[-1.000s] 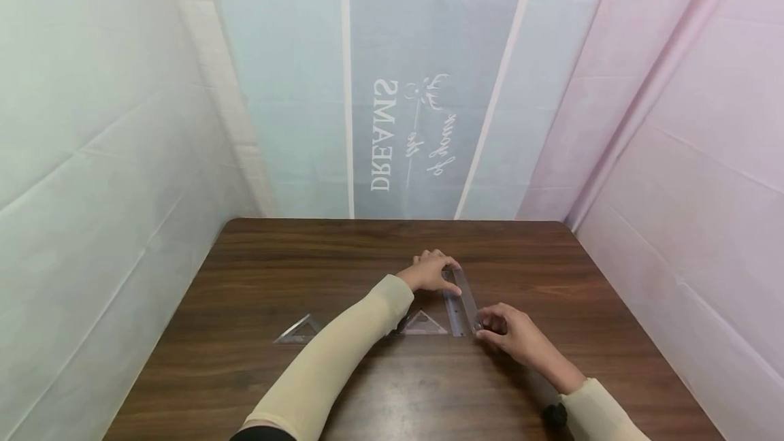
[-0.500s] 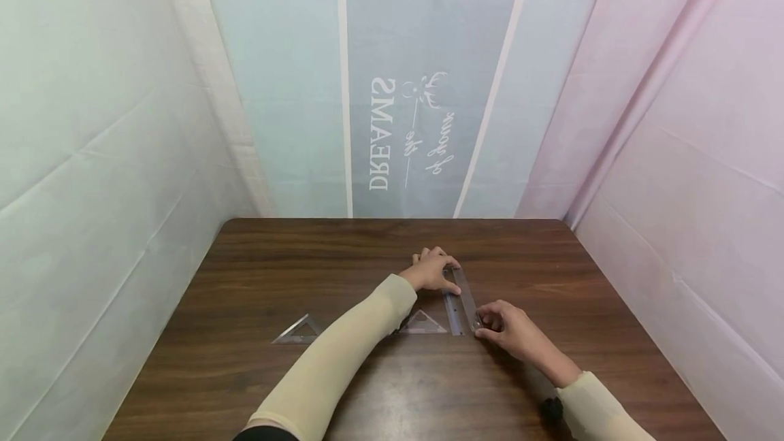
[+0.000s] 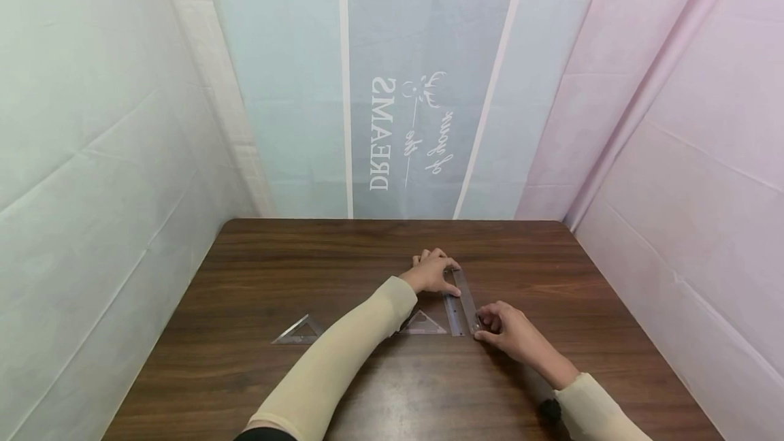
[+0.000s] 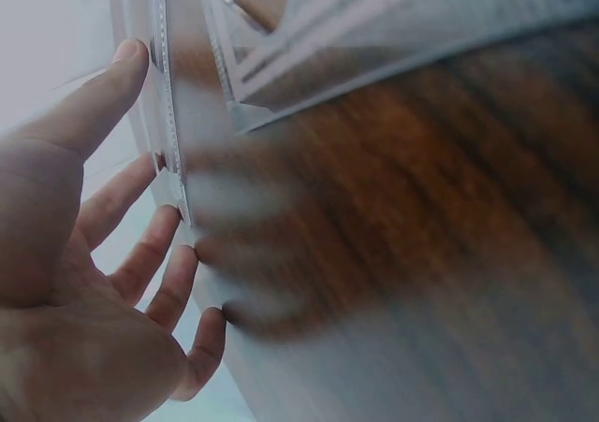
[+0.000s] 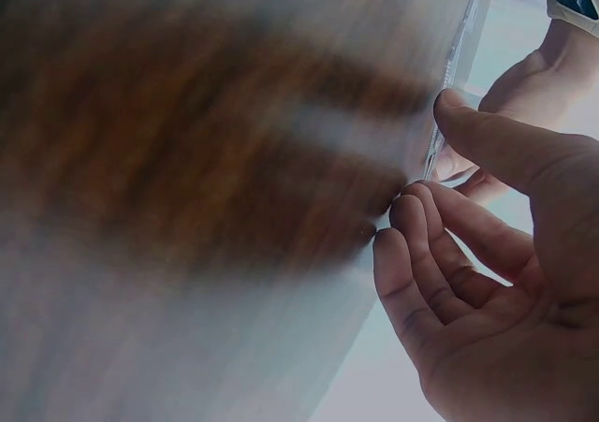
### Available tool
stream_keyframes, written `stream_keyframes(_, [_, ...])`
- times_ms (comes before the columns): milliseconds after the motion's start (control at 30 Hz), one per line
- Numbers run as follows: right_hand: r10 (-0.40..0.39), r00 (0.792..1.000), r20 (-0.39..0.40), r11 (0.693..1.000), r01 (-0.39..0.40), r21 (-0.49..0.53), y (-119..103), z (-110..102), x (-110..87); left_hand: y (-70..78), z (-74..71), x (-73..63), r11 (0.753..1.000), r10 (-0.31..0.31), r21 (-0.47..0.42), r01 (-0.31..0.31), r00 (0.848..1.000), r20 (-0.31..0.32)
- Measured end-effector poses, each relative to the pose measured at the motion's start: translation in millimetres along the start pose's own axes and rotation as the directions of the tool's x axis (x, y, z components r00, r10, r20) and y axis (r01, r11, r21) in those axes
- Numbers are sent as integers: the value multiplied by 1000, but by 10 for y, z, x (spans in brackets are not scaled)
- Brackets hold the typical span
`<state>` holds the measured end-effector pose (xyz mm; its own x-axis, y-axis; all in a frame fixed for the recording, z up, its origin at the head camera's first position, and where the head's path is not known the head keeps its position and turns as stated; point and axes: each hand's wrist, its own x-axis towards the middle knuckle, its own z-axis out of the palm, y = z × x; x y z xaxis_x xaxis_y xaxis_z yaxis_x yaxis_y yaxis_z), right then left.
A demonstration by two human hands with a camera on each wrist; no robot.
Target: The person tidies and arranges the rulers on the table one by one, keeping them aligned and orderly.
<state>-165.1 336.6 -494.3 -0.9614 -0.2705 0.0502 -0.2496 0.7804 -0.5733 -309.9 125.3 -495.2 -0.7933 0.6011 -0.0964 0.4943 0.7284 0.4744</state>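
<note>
Two clear rulers lie side by side on the brown table, pointing away from me in the head view: a left ruler (image 3: 454, 317) and a right ruler (image 3: 465, 298). My left hand (image 3: 432, 273) holds the far end, thumb and index finger spread around it; its other fingertips rest on the table in the left wrist view. At the near end of the right ruler, my right hand (image 3: 514, 332) pinches with thumb and curled fingers. Just left of the rulers lies a clear set square (image 3: 422, 324), partly behind my left sleeve.
Another clear triangular set square (image 3: 297, 332) lies farther left, its right corner beside my left forearm (image 3: 343, 346). The wooden table (image 3: 392, 393) ends at a blue cloth backdrop (image 3: 410, 155), with pale cloth walls on both sides.
Both hands stay on the rulers almost unmoved. Only a slight shift of the whole head view shows.
</note>
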Motion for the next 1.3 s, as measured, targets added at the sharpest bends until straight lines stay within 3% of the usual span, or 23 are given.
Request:
stream_keyframes(233, [19, 1000, 5, 1000, -19, -12, 28, 18, 6, -2, 23, 1, 1000, 1, -14, -1, 1000, -3])
stream_keyframes(467, [-5, 1000, 8, 1000, 5, -12, 26, 41, 82, -71, 3, 3, 1000, -18, -16, 18, 1000, -17])
stream_keyframes(667, [6, 1000, 30, 1000, -6, -5, -7, 33, 135, -155, -42, -45, 999, 0, -50, 0, 1000, -7])
stream_keyframes(833, [54, 998, 38, 998, -55, 8, -44, -11, 156, -228, -116, -138, 996, 24, -90, -24, 1000, -1])
stream_keyframes(967, [72, 997, 1, 997, -72, -15, -38, -52, 190, -285, -226, -231, 994, 31, -104, -33, 999, -21])
stream_keyframes(1300, [12, 998, -67, 996, -18, -89, 28, -202, 217, -520, -511, -560, 999, 11, -41, -16, 992, -125])
